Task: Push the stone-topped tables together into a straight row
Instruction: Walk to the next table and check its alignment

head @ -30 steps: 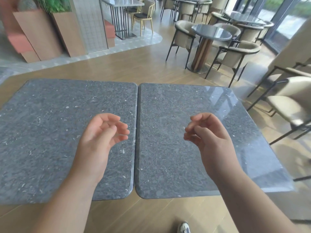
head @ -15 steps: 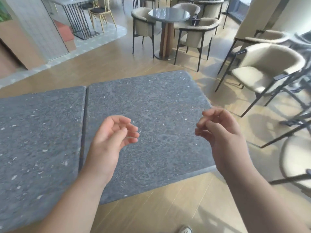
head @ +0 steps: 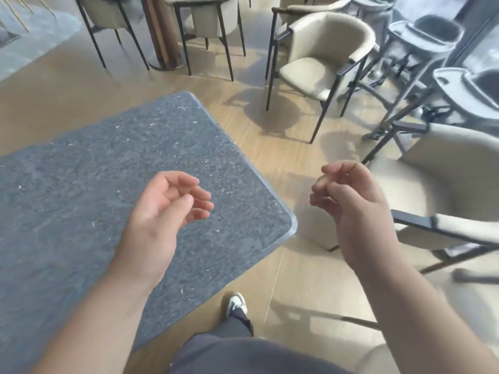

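Note:
A grey speckled stone-topped table (head: pixel 102 168) fills the left half of the head view, its rounded near-right corner at centre. My left hand (head: pixel 164 211) hovers above the table's right part, fingers loosely curled and apart, holding nothing. My right hand (head: pixel 348 201) hangs over the wooden floor to the right of the table's edge, fingers curled in loosely, empty. Neither hand touches the table. The second table and the seam between the two are out of view to the left.
A beige armchair (head: pixel 324 63) stands on the floor beyond the table's right side. Another beige chair (head: pixel 445 184) is close on my right. Two grey high chairs (head: pixel 432 41) stand at the far right. A round table's wooden pedestal (head: pixel 159 33) and chairs are at the top.
The view has swung right and down: the left table and the seam slid out of view, chairs and my leg came in. Both hands kept their loose curled pose, holding nothing.

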